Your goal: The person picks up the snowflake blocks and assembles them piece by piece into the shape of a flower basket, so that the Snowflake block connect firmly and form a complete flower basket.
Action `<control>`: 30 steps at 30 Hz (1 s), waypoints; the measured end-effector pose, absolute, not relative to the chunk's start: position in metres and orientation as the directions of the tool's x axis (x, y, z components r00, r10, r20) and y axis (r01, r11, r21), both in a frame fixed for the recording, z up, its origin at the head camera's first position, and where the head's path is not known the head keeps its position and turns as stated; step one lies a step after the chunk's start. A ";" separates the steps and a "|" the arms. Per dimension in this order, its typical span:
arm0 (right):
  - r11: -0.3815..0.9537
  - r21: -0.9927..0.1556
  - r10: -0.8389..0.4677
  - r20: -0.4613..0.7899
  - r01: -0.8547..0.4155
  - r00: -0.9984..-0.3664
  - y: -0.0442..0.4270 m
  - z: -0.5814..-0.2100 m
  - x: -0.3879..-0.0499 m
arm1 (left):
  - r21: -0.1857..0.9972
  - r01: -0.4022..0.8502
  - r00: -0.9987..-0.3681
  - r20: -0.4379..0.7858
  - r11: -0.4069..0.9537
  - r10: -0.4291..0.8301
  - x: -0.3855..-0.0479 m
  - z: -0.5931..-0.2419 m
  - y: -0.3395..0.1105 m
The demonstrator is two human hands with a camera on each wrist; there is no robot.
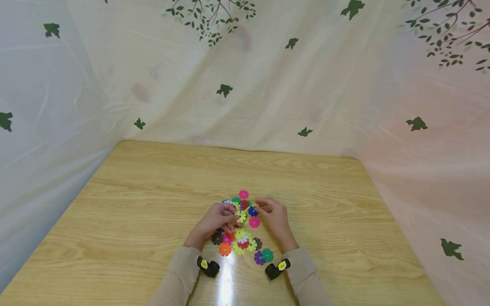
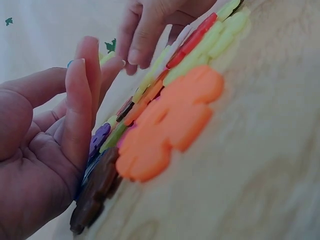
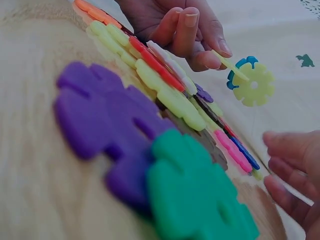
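My left hand (image 1: 215,220) pinches a small joined piece of notched flower discs (image 3: 253,86) between thumb and fingertips, above the pile. The piece shows yellow discs slotted at an angle and a blue one behind. My right hand (image 1: 277,217) is to the right of it, fingers loosely bent and apart; in the right wrist view nothing shows between them. A dark blue disc (image 1: 252,211) and a pink disc (image 1: 254,222) lie near its fingertips. In the left wrist view, the left fingers hide most of the joined piece.
Loose discs lie in an overlapping pile on the wooden table (image 1: 134,204): an orange disc (image 2: 170,125), a brown disc (image 2: 95,192), a purple disc (image 3: 107,125) and a green disc (image 3: 195,187) among them. A pale printed curtain (image 1: 260,114) stands behind the table.
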State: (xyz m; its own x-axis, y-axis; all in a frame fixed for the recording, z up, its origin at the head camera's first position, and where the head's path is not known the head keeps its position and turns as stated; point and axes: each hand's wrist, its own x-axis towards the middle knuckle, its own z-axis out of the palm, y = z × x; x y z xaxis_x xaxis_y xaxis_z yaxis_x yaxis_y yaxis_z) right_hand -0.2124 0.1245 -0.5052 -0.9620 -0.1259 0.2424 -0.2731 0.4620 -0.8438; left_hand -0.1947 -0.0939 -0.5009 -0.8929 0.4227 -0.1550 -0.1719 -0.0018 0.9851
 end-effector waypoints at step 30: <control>0.416 -0.876 -0.195 0.176 -0.243 -0.965 0.124 -0.502 -0.209 | 0.985 -0.144 -0.943 -0.108 -0.096 0.316 -0.195 -0.499 -0.092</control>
State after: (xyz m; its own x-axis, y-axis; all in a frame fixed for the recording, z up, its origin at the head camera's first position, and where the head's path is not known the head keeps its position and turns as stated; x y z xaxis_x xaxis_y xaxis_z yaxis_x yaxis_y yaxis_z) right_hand -0.2091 0.1237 -0.5023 -0.9650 -0.1946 0.1758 -0.2434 0.4157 -0.8763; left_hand -0.1949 -0.0918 -0.4985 -0.9427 0.3157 -0.1077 -0.1445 -0.0955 0.9849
